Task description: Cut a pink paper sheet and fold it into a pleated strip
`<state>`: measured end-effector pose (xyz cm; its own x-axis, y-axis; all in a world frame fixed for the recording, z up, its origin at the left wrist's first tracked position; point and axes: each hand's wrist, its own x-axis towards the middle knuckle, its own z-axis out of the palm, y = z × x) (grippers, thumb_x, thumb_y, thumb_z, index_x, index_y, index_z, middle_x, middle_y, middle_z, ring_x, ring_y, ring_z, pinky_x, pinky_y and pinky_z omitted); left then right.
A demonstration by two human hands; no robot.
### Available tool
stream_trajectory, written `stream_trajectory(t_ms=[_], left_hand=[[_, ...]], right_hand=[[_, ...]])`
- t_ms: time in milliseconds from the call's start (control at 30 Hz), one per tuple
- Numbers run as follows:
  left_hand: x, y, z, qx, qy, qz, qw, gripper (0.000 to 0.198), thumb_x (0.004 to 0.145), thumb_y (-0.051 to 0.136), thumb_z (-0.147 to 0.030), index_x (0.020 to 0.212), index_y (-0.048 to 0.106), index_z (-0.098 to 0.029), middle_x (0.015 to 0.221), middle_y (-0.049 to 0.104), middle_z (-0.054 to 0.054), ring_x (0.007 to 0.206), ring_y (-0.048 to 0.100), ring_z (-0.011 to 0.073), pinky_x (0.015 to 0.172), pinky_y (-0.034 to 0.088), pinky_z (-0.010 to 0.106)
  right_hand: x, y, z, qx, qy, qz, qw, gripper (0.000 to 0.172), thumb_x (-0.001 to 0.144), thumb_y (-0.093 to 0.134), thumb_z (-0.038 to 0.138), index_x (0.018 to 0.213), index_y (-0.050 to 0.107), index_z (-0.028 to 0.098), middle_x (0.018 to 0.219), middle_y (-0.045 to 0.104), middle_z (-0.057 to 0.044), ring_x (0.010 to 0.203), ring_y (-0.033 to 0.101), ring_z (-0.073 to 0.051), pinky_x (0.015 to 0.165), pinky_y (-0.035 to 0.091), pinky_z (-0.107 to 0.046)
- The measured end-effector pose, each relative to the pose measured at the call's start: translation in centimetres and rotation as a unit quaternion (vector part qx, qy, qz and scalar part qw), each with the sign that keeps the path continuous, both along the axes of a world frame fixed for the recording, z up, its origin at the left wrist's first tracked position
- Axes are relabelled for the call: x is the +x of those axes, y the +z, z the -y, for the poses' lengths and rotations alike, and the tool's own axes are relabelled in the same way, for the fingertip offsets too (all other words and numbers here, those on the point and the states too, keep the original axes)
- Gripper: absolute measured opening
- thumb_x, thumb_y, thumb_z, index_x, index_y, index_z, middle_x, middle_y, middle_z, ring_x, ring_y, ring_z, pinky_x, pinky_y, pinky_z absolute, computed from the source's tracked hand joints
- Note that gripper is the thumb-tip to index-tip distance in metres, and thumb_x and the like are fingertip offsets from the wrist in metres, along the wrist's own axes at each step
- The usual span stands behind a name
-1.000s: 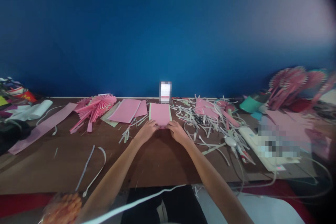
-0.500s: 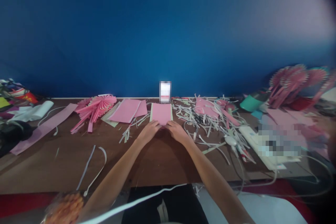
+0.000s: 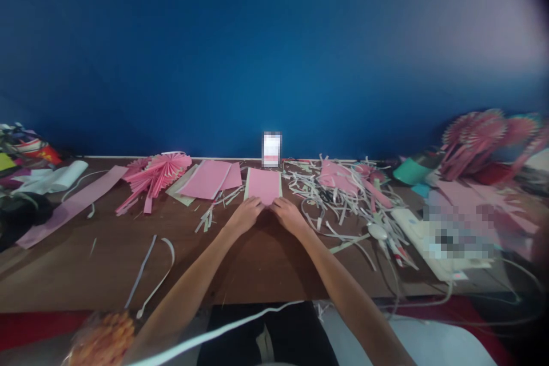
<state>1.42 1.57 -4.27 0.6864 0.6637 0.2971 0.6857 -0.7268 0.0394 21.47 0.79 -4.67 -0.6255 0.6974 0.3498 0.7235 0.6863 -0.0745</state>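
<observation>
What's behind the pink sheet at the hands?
Behind the pink sheet, a pixelated upright screen stands before the blue panel, hiding part of it. The left hand and right hand cover parts of the sheet's near edge; anything under the sheet is hidden.

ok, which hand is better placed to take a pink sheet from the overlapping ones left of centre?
Left, I'd say: the left hand is nearer the overlapping pink sheets, with the right hand beyond it. Both hold the near edge of the centre pink sheet, so either would need freeing first.
</observation>
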Motion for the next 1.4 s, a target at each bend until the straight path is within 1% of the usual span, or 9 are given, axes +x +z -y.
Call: stream_trajectory(t_ms=[267, 367, 533, 733, 900, 1033, 1167, 1300, 1400], left_hand=[[0.4, 0.1, 0.4, 0.017, 0.013, 0.006, 1.0, 0.014, 0.089, 0.045, -0.014, 0.09, 0.06, -0.014, 0.091, 0.055, 0.007, 0.091, 0.049, 0.0198, 0.085, 0.041, 0.034], [0.4, 0.1, 0.4, 0.016, 0.019, 0.005, 1.0, 0.015, 0.089, 0.045, -0.012, 0.087, 0.06, -0.014, 0.089, 0.055, 0.007, 0.091, 0.05, 0.0199, 0.085, 0.041, 0.035], [0.1, 0.6, 0.5, 0.016, 0.023, 0.006, 1.0, 0.014, 0.089, 0.046, -0.014, 0.087, 0.06, -0.014, 0.089, 0.055, 0.007, 0.09, 0.05, 0.0197, 0.085, 0.04, 0.035], [-0.1, 0.8, 0.6, -0.007, -0.006, 0.005, 1.0, 0.018, 0.091, 0.044, -0.015, 0.1, 0.06, -0.016, 0.094, 0.055, 0.006, 0.093, 0.05, 0.0178, 0.086, 0.041, 0.03], [-0.6, 0.7, 0.5, 0.0, 0.019, 0.002, 1.0, 0.023, 0.089, 0.044, -0.01, 0.104, 0.06, -0.017, 0.095, 0.057, 0.006, 0.094, 0.05, 0.0191, 0.087, 0.039, 0.032], [-0.9, 0.9, 0.4, -0.008, 0.033, 0.013, 0.999, 0.023, 0.087, 0.045, -0.009, 0.103, 0.06, -0.018, 0.095, 0.058, 0.007, 0.096, 0.05, 0.0196, 0.084, 0.039, 0.031], [-1.0, 0.8, 0.4, -0.011, 0.023, 0.014, 1.0, 0.025, 0.087, 0.046, -0.009, 0.106, 0.059, -0.018, 0.096, 0.06, 0.006, 0.097, 0.051, 0.0201, 0.083, 0.04, 0.032], [-1.1, 0.3, 0.2, 0.004, 0.028, 0.039, 0.999, 0.03, 0.086, 0.047, -0.009, 0.114, 0.056, -0.018, 0.105, 0.061, 0.008, 0.101, 0.051, 0.0202, 0.087, 0.04, 0.033], [-1.2, 0.1, 0.0, 0.021, 0.044, 0.057, 0.997, 0.03, 0.088, 0.046, -0.013, 0.117, 0.055, -0.018, 0.106, 0.062, 0.009, 0.101, 0.052, 0.0208, 0.088, 0.04, 0.035]], right_hand=[[-0.3, 0.2, 0.3, 0.019, -0.02, 0.003, 1.0, 0.015, 0.089, 0.047, 0.012, 0.097, 0.058, 0.017, 0.096, 0.054, -0.009, 0.093, 0.046, -0.021, 0.078, 0.037, -0.033], [-0.7, 0.0, 0.3, 0.024, -0.013, 0.014, 1.0, 0.013, 0.091, 0.046, 0.016, 0.095, 0.058, 0.017, 0.093, 0.054, -0.008, 0.09, 0.046, -0.02, 0.076, 0.036, -0.032], [-0.7, -0.1, 0.2, 0.029, -0.013, 0.018, 0.999, 0.012, 0.09, 0.047, 0.014, 0.092, 0.059, 0.016, 0.089, 0.053, -0.008, 0.087, 0.045, -0.02, 0.075, 0.036, -0.031], [0.0, -0.1, 0.0, 0.019, -0.003, 0.003, 1.0, 0.015, 0.087, 0.047, 0.008, 0.093, 0.058, 0.017, 0.091, 0.053, -0.007, 0.089, 0.046, -0.02, 0.078, 0.037, -0.031], [0.4, 0.1, -0.1, -0.001, 0.019, -0.013, 1.0, 0.028, 0.082, 0.046, 0.001, 0.103, 0.056, 0.017, 0.096, 0.053, -0.008, 0.093, 0.046, -0.02, 0.081, 0.039, -0.032], [0.9, 0.1, -0.2, -0.002, 0.012, -0.055, 0.998, 0.021, 0.086, 0.043, 0.005, 0.096, 0.058, 0.017, 0.09, 0.054, -0.007, 0.088, 0.046, -0.019, 0.08, 0.04, -0.032], [1.6, -0.2, -0.5, -0.006, 0.005, -0.093, 0.996, 0.02, 0.087, 0.043, 0.006, 0.09, 0.059, 0.018, 0.086, 0.054, -0.006, 0.086, 0.047, -0.019, 0.079, 0.039, -0.031], [2.0, -0.2, -0.5, -0.003, -0.004, -0.099, 0.995, 0.021, 0.087, 0.044, 0.007, 0.093, 0.061, 0.018, 0.089, 0.056, -0.006, 0.088, 0.047, -0.019, 0.08, 0.037, -0.031], [1.9, 0.0, -0.3, 0.007, -0.025, -0.084, 0.996, 0.021, 0.088, 0.044, 0.008, 0.095, 0.061, 0.018, 0.092, 0.057, -0.007, 0.09, 0.047, -0.019, 0.08, 0.034, -0.031]])
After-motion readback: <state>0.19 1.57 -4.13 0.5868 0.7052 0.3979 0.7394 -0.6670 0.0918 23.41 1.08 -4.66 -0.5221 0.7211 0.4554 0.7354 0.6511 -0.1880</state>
